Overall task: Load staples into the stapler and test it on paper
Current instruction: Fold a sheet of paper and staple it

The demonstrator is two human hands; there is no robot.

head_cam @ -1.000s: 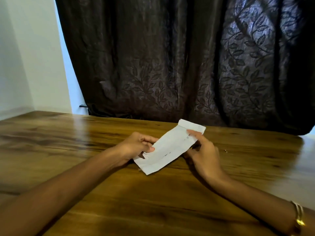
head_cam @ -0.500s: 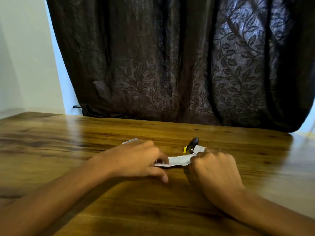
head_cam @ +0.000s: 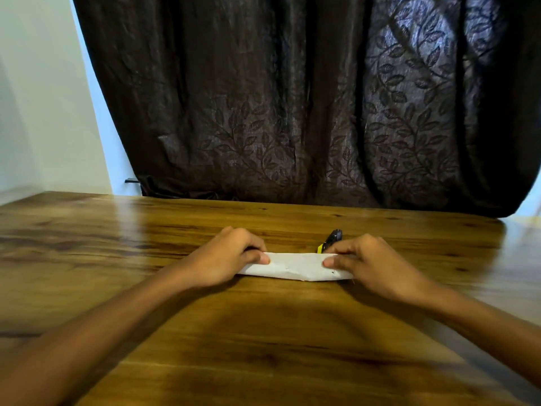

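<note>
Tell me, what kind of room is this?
Probably a room in a home, though I can't be sure. There's a big wooden table, a dark leaf-patterned curtain behind it and a plain white wall. Two hands hold folded paper by a small stapler.

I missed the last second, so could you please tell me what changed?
The folded white paper strip came down from mid-air to lie flat on the wooden table; left hand and right hand now hold its ends. The black-and-yellow stapler came into view behind it.
</note>
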